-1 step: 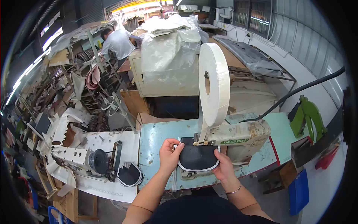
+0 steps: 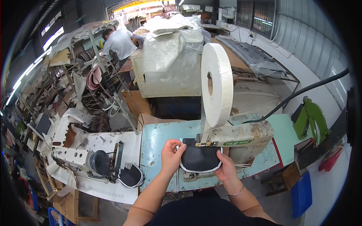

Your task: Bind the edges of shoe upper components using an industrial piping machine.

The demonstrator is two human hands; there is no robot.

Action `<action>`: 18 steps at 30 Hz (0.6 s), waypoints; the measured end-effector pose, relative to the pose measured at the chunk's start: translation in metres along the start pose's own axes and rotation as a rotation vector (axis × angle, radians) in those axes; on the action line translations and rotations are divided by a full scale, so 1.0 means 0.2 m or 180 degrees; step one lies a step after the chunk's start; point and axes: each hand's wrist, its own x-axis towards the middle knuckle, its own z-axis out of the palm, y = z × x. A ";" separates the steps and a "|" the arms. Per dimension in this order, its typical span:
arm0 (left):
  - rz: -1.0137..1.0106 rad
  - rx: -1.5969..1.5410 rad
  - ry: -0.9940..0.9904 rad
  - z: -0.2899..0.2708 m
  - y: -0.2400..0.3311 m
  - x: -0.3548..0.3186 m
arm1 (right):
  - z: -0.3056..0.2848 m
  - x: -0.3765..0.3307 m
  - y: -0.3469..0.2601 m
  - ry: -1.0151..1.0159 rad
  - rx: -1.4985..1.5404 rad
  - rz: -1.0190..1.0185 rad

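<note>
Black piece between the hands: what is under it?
Directly beneath the black piece, held by the left hand and right hand, everything is covered. Only beyond its edges does the blue-green table show.

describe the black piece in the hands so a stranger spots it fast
Find the big upright white roll, then the pale blue table below it. There, between the left hand and right hand, is the white-edged black piece. Unlike its lookalike on the white table at left, it is held.
</note>
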 end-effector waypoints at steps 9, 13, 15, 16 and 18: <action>-0.0364 -0.0231 0.0083 0.00 -0.01 0.01 | 0.02 0.01 0.01 0.0184 -0.0134 -0.0033; -0.0513 -0.0583 0.0290 -0.02 -0.05 -0.01 | 0.01 0.00 0.01 0.0149 -0.0132 -0.0066; -0.0545 -0.0593 0.0704 -0.03 -0.06 -0.10 | -0.04 -0.02 0.01 -0.0227 0.0029 -0.0082; -0.0797 -0.0970 0.0576 -0.06 -0.08 -0.20 | -0.06 -0.04 0.01 -0.0603 0.0185 -0.0096; -0.1156 -0.1292 0.0133 -0.05 -0.07 -0.32 | -0.06 -0.10 0.03 -0.0570 -0.0142 -0.0019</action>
